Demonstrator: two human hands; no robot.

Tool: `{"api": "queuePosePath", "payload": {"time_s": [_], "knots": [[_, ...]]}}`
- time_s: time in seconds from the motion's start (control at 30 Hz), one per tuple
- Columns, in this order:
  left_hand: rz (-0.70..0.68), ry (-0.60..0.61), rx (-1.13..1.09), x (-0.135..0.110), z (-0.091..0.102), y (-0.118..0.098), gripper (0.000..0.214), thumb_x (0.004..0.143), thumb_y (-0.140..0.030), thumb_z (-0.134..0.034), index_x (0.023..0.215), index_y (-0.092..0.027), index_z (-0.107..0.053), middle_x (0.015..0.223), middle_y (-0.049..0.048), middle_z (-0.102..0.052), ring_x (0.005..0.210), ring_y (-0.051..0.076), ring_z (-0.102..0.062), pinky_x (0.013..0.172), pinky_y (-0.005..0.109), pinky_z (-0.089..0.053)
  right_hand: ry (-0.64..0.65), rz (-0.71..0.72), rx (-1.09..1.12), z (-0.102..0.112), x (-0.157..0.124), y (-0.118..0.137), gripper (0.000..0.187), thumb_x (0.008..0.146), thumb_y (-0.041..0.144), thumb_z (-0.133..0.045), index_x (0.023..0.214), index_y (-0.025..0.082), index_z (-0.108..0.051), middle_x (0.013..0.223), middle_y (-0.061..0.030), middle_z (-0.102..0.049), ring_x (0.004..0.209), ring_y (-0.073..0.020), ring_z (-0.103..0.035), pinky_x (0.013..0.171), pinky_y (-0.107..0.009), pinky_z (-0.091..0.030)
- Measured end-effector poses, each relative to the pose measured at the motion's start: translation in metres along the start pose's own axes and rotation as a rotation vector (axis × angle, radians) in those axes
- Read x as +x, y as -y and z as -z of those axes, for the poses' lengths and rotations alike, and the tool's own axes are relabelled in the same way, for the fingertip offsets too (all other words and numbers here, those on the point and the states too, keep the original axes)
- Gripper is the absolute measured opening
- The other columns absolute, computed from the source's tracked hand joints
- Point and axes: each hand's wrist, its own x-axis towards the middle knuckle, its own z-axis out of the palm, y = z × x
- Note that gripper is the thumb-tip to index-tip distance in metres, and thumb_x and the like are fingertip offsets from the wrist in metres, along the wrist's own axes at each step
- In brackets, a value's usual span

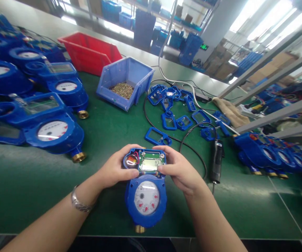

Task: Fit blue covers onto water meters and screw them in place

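Note:
A blue water meter (146,199) lies near the table's front edge, its white dial facing up and a brass fitting toward me. Its upper housing is uncovered, showing a green circuit board with a lit LCD (150,164) and a round battery compartment (131,160) with red wires. My left hand (118,168) grips the housing's left side, thumb by the battery compartment. On the right side, my right hand (178,168) holds the housing, with its thumb at the LCD's lower right corner. Fingers beneath the housing are partly hidden.
Blue cover frames (157,136) lie scattered beyond the meter. A black electric screwdriver (216,161) with a cable stands at right. Small screws fill part of a blue bin (106,89) beside a red bin (88,52). More meters (52,131) crowd the left, others (269,154) the right.

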Motion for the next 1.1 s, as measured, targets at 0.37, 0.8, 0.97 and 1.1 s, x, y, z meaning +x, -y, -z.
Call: {"api": "queuePosePath", "payload": {"time_s": [0.37,0.8,0.97,1.1], "knots": [[-0.028,-0.028,0.089,-0.001,0.002,0.001,0.066,0.061,-0.04,-0.077,0.117,-0.019,-0.049,0.111,0.0065,-0.063,0.093,0.021,-0.063,0.08,0.026,-0.051,-0.033,0.042,-0.146,-0.008,0.007,0.005,0.058,0.059,0.033,-0.08,0.108,0.014,-0.056,0.102,-0.0082,-0.063,0.089,-0.0192,-0.06,0.076,-0.03,-0.048],[-0.036,0.012,0.093,-0.002,0.006,0.003,0.067,0.064,-0.04,-0.076,0.12,-0.018,-0.046,0.113,0.0083,-0.062,0.097,0.022,-0.062,0.085,0.029,-0.049,-0.186,1.008,-0.994,-0.011,-0.025,-0.014,0.019,0.086,0.015,-0.049,0.103,0.023,-0.05,0.089,0.004,-0.07,0.114,-0.0185,-0.056,0.115,-0.05,-0.002],[-0.032,0.01,0.091,-0.003,0.007,0.004,0.069,0.063,-0.04,-0.077,0.121,-0.018,-0.046,0.112,0.0073,-0.061,0.097,0.021,-0.061,0.086,0.028,-0.048,-0.128,1.048,-1.286,-0.011,-0.028,-0.009,0.015,0.086,0.022,-0.049,0.1,0.022,-0.056,0.094,0.0025,-0.07,0.112,-0.0215,-0.058,0.115,-0.046,0.007],[-0.02,0.002,0.079,-0.002,0.006,0.002,0.071,0.061,-0.042,-0.078,0.12,-0.018,-0.047,0.111,0.0075,-0.062,0.097,0.021,-0.061,0.086,0.028,-0.048,-0.104,1.154,-1.443,-0.014,-0.031,-0.006,0.008,0.088,0.024,-0.049,0.091,0.022,-0.056,0.09,0.0019,-0.071,0.106,-0.0219,-0.062,0.116,-0.046,0.007]]}}
